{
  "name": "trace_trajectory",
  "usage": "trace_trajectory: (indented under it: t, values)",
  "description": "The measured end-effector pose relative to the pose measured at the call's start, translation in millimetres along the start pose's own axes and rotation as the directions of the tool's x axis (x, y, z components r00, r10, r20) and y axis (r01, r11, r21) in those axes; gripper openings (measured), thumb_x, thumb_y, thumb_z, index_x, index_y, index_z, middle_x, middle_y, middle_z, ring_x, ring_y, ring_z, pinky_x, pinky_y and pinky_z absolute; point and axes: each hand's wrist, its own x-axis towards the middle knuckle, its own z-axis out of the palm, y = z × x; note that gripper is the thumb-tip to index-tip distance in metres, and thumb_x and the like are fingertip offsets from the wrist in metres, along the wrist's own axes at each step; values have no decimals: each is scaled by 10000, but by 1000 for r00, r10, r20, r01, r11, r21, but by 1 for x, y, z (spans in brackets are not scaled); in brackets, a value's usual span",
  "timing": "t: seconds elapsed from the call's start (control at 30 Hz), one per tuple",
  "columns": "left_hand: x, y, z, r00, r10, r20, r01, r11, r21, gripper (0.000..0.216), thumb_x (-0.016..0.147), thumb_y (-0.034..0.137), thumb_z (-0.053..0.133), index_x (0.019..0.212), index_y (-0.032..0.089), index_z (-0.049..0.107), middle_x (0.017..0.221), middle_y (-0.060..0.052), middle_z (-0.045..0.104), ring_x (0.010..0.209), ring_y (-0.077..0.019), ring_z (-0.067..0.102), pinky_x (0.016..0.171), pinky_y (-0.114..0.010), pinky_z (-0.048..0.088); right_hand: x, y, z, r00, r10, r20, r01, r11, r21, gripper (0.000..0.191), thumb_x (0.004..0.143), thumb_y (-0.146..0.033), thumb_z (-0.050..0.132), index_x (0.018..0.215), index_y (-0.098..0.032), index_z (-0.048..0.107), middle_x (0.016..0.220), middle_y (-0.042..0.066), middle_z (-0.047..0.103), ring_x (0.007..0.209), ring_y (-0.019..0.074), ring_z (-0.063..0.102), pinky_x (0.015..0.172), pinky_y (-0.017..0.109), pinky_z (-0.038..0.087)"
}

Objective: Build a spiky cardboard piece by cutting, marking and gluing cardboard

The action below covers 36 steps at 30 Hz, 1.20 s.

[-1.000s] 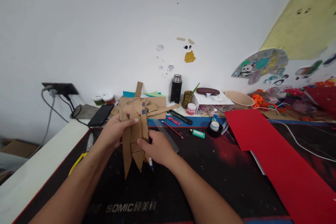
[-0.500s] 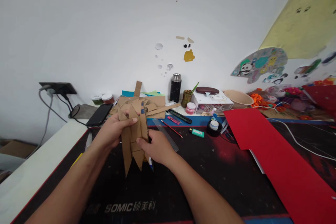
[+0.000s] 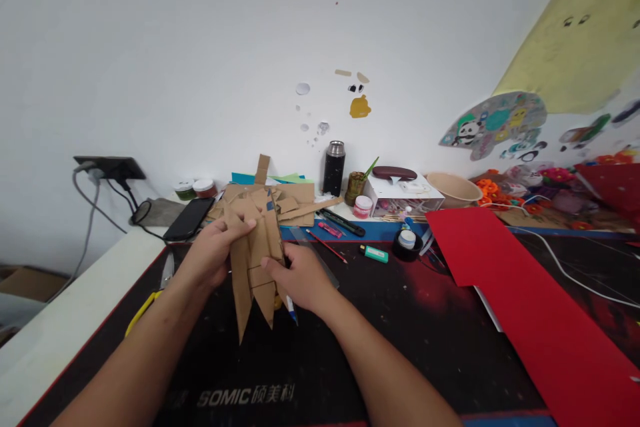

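Observation:
Both my hands hold a bundle of pointed brown cardboard strips (image 3: 253, 260) upright above the black desk mat (image 3: 350, 347). My left hand (image 3: 213, 250) grips the bundle from the left, with the fingers curled over its upper part. My right hand (image 3: 297, 277) pinches the strips from the right, lower down, and also holds a pen (image 3: 290, 310) whose white and blue tip sticks out below the fingers. Behind the bundle a pile of cardboard offcuts (image 3: 293, 203) lies on the desk.
A red sheet (image 3: 525, 293) covers the mat's right side, crossed by a white cable (image 3: 575, 273). Behind are a phone (image 3: 190, 219), a black flask (image 3: 335, 169), a ruler (image 3: 305, 240), a red pencil (image 3: 327, 245), a green lighter (image 3: 376, 253), a tape roll (image 3: 407, 243) and a bowl (image 3: 455, 188). Yellow-handled scissors (image 3: 145, 307) lie left.
My left fingers have shifted slightly higher on the cardboard bundle. The bundle has tilted a little; both hands stay in about the same place.

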Motion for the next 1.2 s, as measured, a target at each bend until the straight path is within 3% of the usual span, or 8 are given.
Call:
trace_trajectory:
  t: [0.13, 0.33, 0.93, 1.2]
  values:
    - [-4, 0, -1, 1000, -4, -19, 4, 1000, -6, 478, 478, 339, 999, 865, 201, 756, 797, -41, 824, 650, -273, 767, 525, -309, 563, 0, -3, -2, 1000, -2, 0, 2, 1000, -8, 234, 993, -327, 667, 1142, -203, 797, 1101, 45, 836, 1006, 250, 759, 857, 306, 537]
    - [-5, 1, 0, 1000, -2, -13, 2, 1000, -21, 443, 482, 320, 994, 822, 201, 736, 780, -31, 815, 618, -243, 740, 537, -301, 565, 0, 0, -1, 999, -40, 12, 40, 999, 20, 261, 1000, -320, 661, 1209, -225, 786, 1194, 48, 833, 1094, 265, 767, 946, 342, 559]
    - [-9, -1, 10, 997, 50, -56, -56, 992, -112, 383, 481, 194, 895, 838, 188, 755, 796, -46, 829, 895, -358, 813, 784, -427, 662, -1, -3, -1, 1000, -18, 12, 18, 998, -57, 253, 1011, -325, 661, 1199, -209, 786, 1178, 75, 832, 1062, 268, 762, 919, 335, 549]
    - [-10, -5, 8, 990, 99, -97, -110, 987, -114, 398, 511, 231, 918, 889, 188, 798, 884, -51, 856, 897, -331, 810, 783, -395, 650, -2, -7, -1, 1000, -2, 10, 3, 989, -147, 243, 1013, -335, 674, 1191, -223, 796, 1098, 65, 832, 1011, 266, 736, 882, 319, 541]
